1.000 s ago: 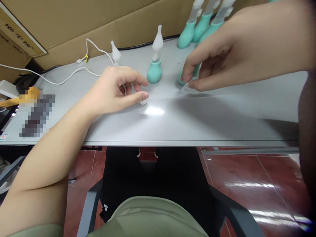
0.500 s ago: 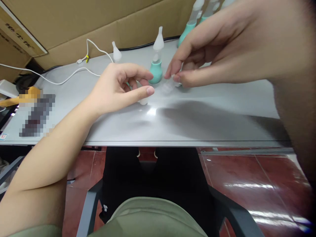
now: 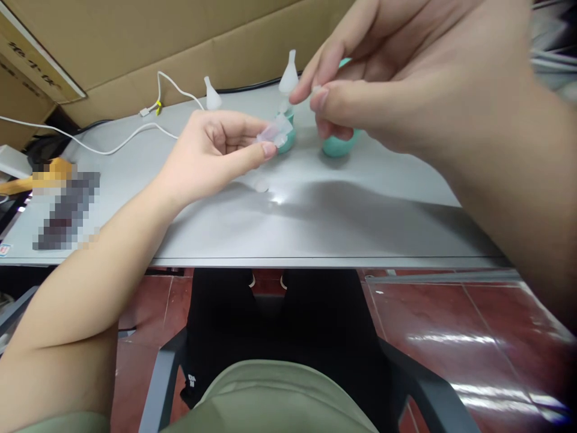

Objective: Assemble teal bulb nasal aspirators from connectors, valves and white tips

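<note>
My left hand (image 3: 225, 147) is closed, pinching a clear plastic piece (image 3: 276, 131) between thumb and fingers above the table. Right behind that piece stands a teal squeeze bulb (image 3: 287, 141) with a white cone-shaped nozzle (image 3: 289, 77) on top, like a nasal aspirator. My right hand (image 3: 360, 84) is raised to the right, thumb and fingertips close together on a small whitish bit (image 3: 317, 90) too small to name. Below its fingers shows a second teal bulb (image 3: 338, 146), its upper part mostly hidden. Another white nozzle (image 3: 212, 96) rises behind my left hand.
A small whitish round piece (image 3: 260, 184) lies on the grey table (image 3: 315, 231) under my left hand. White cable (image 3: 121, 144) runs across the left side, near a blurred dark object (image 3: 67, 210). A cardboard wall (image 3: 180, 42) closes off the back.
The clear plastic piece has passed from my right hand to my left, which has closed on it. My right hand has moved up and away, uncovering the lower part of a teal bulb.
</note>
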Demonstrator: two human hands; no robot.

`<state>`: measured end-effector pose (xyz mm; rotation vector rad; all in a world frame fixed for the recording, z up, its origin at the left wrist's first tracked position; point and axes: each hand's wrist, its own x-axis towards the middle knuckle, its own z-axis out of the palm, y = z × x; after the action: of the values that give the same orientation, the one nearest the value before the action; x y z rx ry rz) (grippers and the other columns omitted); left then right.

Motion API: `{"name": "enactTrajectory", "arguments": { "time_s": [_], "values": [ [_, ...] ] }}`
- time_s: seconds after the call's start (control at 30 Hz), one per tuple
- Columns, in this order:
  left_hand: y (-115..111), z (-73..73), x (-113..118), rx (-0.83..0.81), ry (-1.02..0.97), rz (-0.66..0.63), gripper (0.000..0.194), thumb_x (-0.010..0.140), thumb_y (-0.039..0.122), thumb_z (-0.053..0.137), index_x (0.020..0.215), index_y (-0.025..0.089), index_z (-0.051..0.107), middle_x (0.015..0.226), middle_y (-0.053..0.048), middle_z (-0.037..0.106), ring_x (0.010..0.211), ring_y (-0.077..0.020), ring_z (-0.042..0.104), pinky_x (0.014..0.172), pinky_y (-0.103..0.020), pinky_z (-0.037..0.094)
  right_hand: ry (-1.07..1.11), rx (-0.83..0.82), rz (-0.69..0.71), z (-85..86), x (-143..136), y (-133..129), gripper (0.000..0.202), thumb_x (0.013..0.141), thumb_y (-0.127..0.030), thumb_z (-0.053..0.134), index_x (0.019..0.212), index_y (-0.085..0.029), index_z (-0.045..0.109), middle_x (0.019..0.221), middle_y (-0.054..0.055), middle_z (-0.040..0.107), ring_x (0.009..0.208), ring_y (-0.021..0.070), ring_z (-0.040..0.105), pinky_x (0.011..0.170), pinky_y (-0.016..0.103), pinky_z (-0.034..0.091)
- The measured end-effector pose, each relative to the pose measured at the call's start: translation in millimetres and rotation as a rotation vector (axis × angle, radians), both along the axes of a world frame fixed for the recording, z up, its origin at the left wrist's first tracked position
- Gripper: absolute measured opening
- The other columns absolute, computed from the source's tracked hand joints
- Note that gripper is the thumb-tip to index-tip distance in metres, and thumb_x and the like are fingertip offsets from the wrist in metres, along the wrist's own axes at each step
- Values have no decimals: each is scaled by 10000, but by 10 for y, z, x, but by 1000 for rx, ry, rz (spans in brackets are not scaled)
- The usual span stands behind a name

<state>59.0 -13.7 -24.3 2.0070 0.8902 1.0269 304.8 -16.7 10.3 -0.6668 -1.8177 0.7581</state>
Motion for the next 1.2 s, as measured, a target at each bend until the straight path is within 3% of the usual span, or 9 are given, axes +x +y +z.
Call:
{"name": "enactTrajectory", "arguments": {
  "time_s": [0.13, 0.23, 0.4, 0.6, 0.77, 0.87, 1.0, 1.2],
  "values": [
    [68, -53, -44, 0, -107, -35, 188, 908, 417, 963, 971, 265, 874, 936, -4, 843, 906, -219, 783, 741, -370, 678, 47, -42, 52, -15, 26, 42, 244, 823, 24, 826, 768, -167, 684, 757, -66, 736, 649, 57, 715, 535, 136, 550],
    [84, -52, -42, -56, -148, -19, 163, 902, 386, 923, 915, 248, 839, 918, 14, 819, 910, -184, 769, 755, -329, 651, 34, -60, 52, -41, 26, 57, 253, 767, -7, 928, 776, -144, 715, 737, -54, 735, 666, 67, 741, 567, 117, 579],
    [57, 22, -5, -172, -239, 0, 82, 855, 271, 878, 814, 238, 815, 802, 17, 745, 735, -127, 689, 709, -276, 624, 27, -112, 7, -48, 19, 27, 197, 809, -57, 954, 885, -134, 790, 760, -59, 762, 713, 58, 774, 620, 82, 618],
    [-56, 93, 9, -239, -265, 109, 103, 1022, 179, 785, 951, 221, 847, 942, -34, 791, 807, -172, 748, 817, -321, 673, -23, -53, 15, -57, 86, 39, 124, 883, -126, 912, 935, -170, 808, 844, -83, 795, 796, 17, 778, 712, 48, 621],
    [-107, 124, 21, -297, -328, 63, 105, 1036, 147, 771, 958, 179, 834, 922, -36, 766, 775, -145, 720, 796, -296, 646, -88, -69, -25, -57, 117, 42, 67, 920, -181, 885, 946, -188, 824, 817, -103, 784, 744, -12, 743, 669, 70, 571],
    [-117, 121, 25, -289, -323, 80, 65, 1032, 199, 807, 970, 182, 815, 950, -51, 763, 831, -174, 733, 886, -352, 638, -96, -63, -38, -46, 116, 22, 61, 928, -207, 882, 959, -204, 830, 822, -106, 788, 756, -2, 753, 678, 94, 573],
    [-136, 117, 35, -304, -316, 120, 88, 998, 253, 885, 990, 204, 812, 978, -69, 787, 1050, -291, 810, 1084, -476, 618, -114, -64, -28, -43, 117, 10, 56, 934, -213, 877, 971, -212, 834, 843, -107, 799, 752, -3, 748, 671, 92, 566],
    [-161, 130, 65, -334, -311, 42, 134, 983, 291, 934, 961, 210, 830, 1040, -84, 845, 1134, -307, 838, 1042, -441, 688, -95, 1, 74, -101, 118, 85, 86, 936, -266, 895, 1000, -227, 853, 900, -82, 820, 802, 26, 764, 715, 101, 603]
  ]
}}
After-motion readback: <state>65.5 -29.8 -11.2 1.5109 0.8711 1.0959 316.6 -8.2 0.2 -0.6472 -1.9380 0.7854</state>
